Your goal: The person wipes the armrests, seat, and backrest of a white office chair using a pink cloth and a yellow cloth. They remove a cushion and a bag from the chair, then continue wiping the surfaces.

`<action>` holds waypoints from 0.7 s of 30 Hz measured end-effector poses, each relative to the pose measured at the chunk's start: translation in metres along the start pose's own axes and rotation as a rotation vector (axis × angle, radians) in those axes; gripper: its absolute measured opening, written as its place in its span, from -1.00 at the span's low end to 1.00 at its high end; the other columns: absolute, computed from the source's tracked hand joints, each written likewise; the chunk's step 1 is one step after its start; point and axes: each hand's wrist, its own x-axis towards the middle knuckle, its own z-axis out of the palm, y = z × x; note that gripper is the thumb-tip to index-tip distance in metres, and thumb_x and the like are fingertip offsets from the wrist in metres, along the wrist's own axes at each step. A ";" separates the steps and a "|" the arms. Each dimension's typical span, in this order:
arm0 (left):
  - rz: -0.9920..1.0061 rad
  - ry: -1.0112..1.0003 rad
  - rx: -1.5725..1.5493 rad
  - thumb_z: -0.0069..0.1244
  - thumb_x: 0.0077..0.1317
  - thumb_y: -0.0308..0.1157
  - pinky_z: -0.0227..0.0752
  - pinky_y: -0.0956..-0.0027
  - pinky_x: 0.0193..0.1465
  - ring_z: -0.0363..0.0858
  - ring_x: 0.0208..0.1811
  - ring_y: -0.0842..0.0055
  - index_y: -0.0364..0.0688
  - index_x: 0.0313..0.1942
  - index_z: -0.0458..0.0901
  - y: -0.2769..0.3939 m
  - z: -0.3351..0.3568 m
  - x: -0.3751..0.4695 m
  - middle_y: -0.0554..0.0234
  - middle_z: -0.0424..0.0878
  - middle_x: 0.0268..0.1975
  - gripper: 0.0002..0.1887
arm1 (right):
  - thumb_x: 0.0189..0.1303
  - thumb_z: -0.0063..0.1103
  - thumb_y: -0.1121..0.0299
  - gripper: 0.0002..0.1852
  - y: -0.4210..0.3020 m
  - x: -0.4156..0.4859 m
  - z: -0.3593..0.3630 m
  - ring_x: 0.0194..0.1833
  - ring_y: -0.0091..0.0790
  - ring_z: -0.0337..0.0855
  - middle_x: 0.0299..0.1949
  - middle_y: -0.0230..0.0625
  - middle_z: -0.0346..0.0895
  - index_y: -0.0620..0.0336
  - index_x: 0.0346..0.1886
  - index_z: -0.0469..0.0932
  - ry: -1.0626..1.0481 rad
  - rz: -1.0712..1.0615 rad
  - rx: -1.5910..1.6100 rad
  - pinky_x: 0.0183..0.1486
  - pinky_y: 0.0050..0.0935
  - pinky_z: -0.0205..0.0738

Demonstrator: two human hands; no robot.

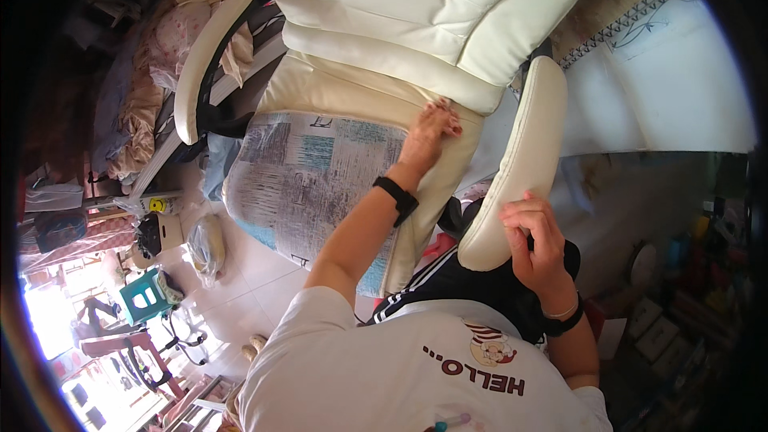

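An office chair in cream leather or imitation leather fills the middle of the head view, its backrest at the top. A patterned grey and teal fabric piece covers much of the seat. My left hand touches the cream rear corner of the seat, below the backrest; its fingers are bent and slightly blurred, and anything under them is hidden. At the outer side of the right-hand padded armrest is my right hand, fingers loosely bent, with nothing seen in it. The other armrest curves along the left.
Piled cloth and clothing lie beyond the left armrest. A plastic-wrapped bundle sits on the tiled floor, near a green plastic stool. A white panel stands at the right, with boxes below in shadow.
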 end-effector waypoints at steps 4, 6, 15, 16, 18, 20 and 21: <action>-0.131 -0.014 0.078 -0.01 0.23 -0.67 0.51 0.14 0.28 0.62 0.15 0.14 -0.27 0.11 0.60 -0.007 -0.021 -0.006 0.01 0.69 0.06 -0.59 | 0.38 0.16 0.60 -0.91 -0.002 -0.003 -0.004 -0.04 -0.11 0.71 -0.13 -0.21 0.69 0.22 -0.13 0.54 -0.013 -0.012 0.021 0.33 0.04 0.50; -0.228 0.011 0.188 0.00 0.27 -0.63 0.52 0.18 0.25 0.63 0.12 0.17 -0.30 0.13 0.57 -0.030 -0.050 0.002 0.00 0.68 0.04 -0.61 | 0.38 0.16 0.60 -0.91 -0.003 -0.006 -0.005 -0.04 -0.12 0.71 -0.13 -0.21 0.69 0.22 -0.12 0.54 -0.043 -0.002 0.014 0.33 0.04 0.50; -0.195 -0.098 -0.200 -0.05 0.20 -0.68 0.35 0.09 0.37 0.60 0.18 0.13 -0.22 -0.13 0.65 0.040 0.003 -0.021 0.02 0.68 -0.03 -0.73 | 0.37 0.10 0.65 -0.90 -0.006 -0.011 0.003 -0.02 -0.09 0.72 -0.15 -0.17 0.70 0.22 -0.17 0.51 -0.030 0.044 0.000 0.40 0.02 0.42; -0.175 -0.077 -0.101 -0.07 0.18 -0.71 0.36 0.06 0.38 0.59 0.20 0.09 -0.25 0.01 0.64 0.048 -0.001 -0.028 0.01 0.68 -0.02 -0.61 | 0.37 0.10 0.66 -0.90 -0.007 -0.011 0.003 -0.03 -0.07 0.72 -0.14 -0.15 0.70 0.23 -0.16 0.51 -0.031 0.039 -0.005 0.39 0.03 0.42; -0.063 0.015 -0.146 -0.05 0.23 -0.65 0.41 0.12 0.39 0.67 0.14 0.14 -0.30 -0.02 0.65 0.059 -0.016 -0.038 0.00 0.72 -0.02 -0.69 | 0.39 0.08 0.64 -0.91 -0.009 -0.011 0.003 -0.04 -0.06 0.71 -0.14 -0.14 0.69 0.24 -0.16 0.50 -0.044 0.012 0.012 0.39 0.03 0.41; -0.155 -0.154 -0.354 -0.06 0.24 -0.66 0.41 0.14 0.40 0.67 0.15 0.12 -0.31 0.00 0.68 0.072 -0.035 -0.051 0.03 0.75 -0.02 -0.66 | 0.41 0.08 0.62 -0.93 -0.010 -0.011 0.003 -0.04 -0.06 0.69 -0.14 -0.15 0.69 0.24 -0.15 0.50 -0.050 -0.004 0.017 0.39 0.03 0.42; -0.128 -0.206 -0.348 -0.06 0.25 -0.66 0.40 0.14 0.41 0.67 0.15 0.11 -0.31 0.01 0.68 0.079 -0.044 -0.058 0.04 0.75 -0.02 -0.67 | 0.42 0.10 0.60 -0.94 -0.011 -0.010 0.003 -0.03 -0.06 0.69 -0.13 -0.15 0.68 0.23 -0.14 0.50 -0.043 -0.008 0.019 0.38 0.03 0.42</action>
